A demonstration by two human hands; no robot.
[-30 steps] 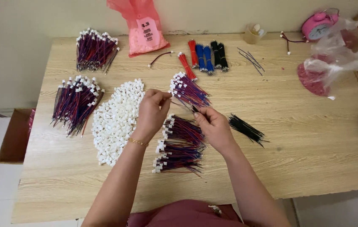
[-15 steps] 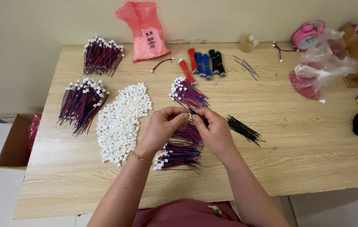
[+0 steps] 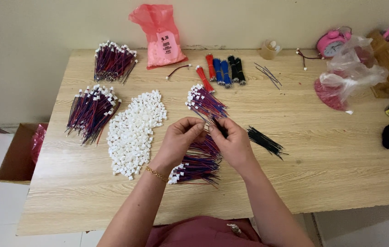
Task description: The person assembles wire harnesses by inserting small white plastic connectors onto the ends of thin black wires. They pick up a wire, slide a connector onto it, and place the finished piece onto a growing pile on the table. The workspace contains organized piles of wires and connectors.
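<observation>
Both hands met over the centre of the pale wooden table (image 3: pixel 331 160). The left hand (image 3: pixel 179 142) was closed, fingertips pinched on something too small to make out, perhaps a white plastic connector; the right hand (image 3: pixel 233 142) was closed around a short black wire (image 3: pixel 219 127) that poked out at 11 o'clock from its fingers. Where wire met left fingertips was hidden by the thumbs. Beneath the wrists lay a heap of red-and-blue wired connectors (image 3: pixel 196 164), partly covered by both hands. The loose black wire bundle (image 3: pixel 264 141) sat at 3 o'clock of the right hand; the pile of small white plastic housings (image 3: pixel 135 130) lay at 9 o'clock of the left. A second fan of finished leads (image 3: pixel 204 103) lay at 12 o'clock. At the far right edge a dark object and a yellow-labelled item were cut off. Against half a second before, the hands sat slightly lower and closer together, the black wire now showing; the table items were unmoved.
</observation>
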